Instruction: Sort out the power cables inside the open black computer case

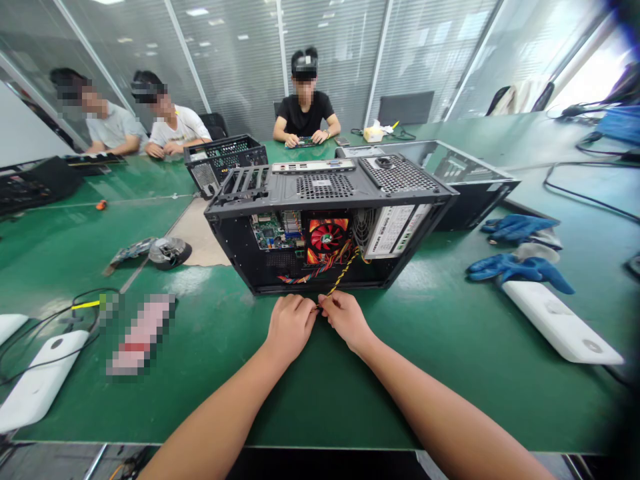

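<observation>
An open computer case lies on its front in the middle of the green table, its inside facing me. In it I see a motherboard, a red cooling fan and a power supply with a white label. A twisted yellow-and-black cable runs out of the case to my hands. My right hand pinches this cable near its end. Close beside it, my left hand is closed with its fingertips at the cable's end; the tip itself is hidden between the fingers.
White power banks lie at right and left. Blue work gloves lie to the right, a cap-like grey object and blurred pink packet to the left. Behind stand more cases; several people sit across the table.
</observation>
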{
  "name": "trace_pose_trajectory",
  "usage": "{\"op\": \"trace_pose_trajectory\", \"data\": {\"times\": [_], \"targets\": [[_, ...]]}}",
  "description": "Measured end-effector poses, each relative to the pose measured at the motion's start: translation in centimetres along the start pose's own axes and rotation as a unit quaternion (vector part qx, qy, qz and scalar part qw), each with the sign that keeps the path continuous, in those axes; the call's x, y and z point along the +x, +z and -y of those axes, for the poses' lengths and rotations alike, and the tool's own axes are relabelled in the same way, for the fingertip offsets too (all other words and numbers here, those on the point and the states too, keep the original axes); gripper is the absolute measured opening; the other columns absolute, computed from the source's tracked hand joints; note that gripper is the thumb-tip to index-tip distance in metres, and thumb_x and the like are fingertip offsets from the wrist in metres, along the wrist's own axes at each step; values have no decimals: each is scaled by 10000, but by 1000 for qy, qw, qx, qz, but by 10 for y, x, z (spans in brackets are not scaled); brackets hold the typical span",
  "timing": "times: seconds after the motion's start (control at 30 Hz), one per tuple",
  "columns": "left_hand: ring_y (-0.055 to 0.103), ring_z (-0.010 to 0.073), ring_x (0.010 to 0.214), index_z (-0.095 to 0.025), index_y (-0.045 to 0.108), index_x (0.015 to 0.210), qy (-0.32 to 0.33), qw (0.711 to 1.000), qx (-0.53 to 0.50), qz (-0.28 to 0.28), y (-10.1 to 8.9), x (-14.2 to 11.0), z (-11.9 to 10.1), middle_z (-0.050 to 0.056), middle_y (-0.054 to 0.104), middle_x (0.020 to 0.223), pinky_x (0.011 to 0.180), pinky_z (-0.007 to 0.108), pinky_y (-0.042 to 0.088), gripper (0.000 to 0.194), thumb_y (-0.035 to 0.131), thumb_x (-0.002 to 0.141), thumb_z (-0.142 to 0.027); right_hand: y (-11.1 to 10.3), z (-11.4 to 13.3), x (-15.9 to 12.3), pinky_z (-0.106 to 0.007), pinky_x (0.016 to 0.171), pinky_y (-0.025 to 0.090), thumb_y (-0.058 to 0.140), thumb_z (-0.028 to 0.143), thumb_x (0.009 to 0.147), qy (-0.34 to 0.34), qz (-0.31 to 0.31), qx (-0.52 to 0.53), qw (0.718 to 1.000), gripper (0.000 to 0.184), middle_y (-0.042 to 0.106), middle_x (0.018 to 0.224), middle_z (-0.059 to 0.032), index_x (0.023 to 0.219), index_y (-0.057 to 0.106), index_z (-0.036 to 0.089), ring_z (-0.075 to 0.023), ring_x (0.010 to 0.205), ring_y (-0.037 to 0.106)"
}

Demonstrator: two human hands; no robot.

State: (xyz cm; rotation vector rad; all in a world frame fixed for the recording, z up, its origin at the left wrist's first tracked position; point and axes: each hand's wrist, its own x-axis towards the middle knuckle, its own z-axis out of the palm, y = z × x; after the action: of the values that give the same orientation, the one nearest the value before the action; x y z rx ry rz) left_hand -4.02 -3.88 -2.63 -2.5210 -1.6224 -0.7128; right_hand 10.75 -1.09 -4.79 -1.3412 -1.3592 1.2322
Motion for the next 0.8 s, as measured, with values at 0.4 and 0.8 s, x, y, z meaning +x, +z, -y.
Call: {"op": "trace_pose_trajectory", "data": {"times": [0.4, 0.8], "targets": [[555, 192, 760, -181, 592, 833, -19, 1000, 4, 18, 1, 2, 0, 39, 610, 788, 718, 330, 409, 144, 496, 937, -210, 0, 3, 0, -243, 431, 368, 568, 528, 800, 16, 4, 11, 1000, 388, 555, 543, -4, 607, 526, 194, -116, 446, 470], [567, 168, 706, -186, 616, 805, -36, 999, -18, 30, 1, 0, 2, 18, 611, 740, 681, 289, 418, 147, 566, 916, -269, -1, 2, -1, -235, 431, 353, 553, 494, 820, 11, 17, 12, 1000, 366, 538, 536, 6, 617, 525, 190, -102, 435, 444]]}}
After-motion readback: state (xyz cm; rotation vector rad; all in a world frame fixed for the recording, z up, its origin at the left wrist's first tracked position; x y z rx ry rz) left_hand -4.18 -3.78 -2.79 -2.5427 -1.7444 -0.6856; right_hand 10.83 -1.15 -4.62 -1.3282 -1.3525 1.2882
